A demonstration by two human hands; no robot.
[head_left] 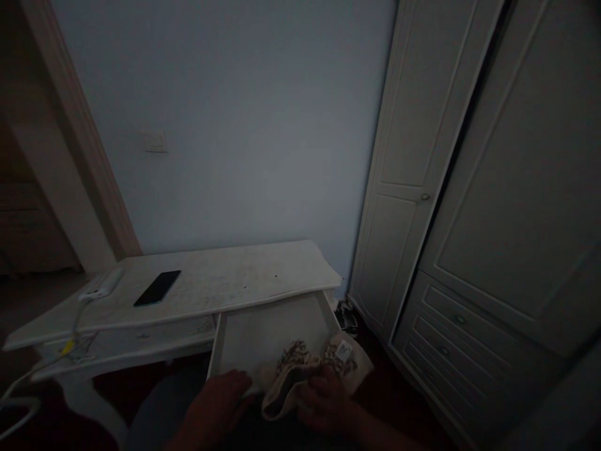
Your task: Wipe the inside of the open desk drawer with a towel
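A white drawer [267,332] stands pulled out from a white desk [244,266]. My left hand [220,401] rests at the drawer's front left corner, its fingers bent over the edge. Bunched over the drawer's front right is a beige cloth item [282,394] with a brown pattern, a dark inside and a white label. My right hand [323,398] is closed on this cloth, part of which hangs past the drawer's right side.
A dark phone [158,288] and a white power strip [102,284] lie on the desk's left part. White wardrobes [399,250] stand at the right. Shoes [346,317] sit on the floor between desk and wardrobe. A cable [28,376] hangs at the lower left.
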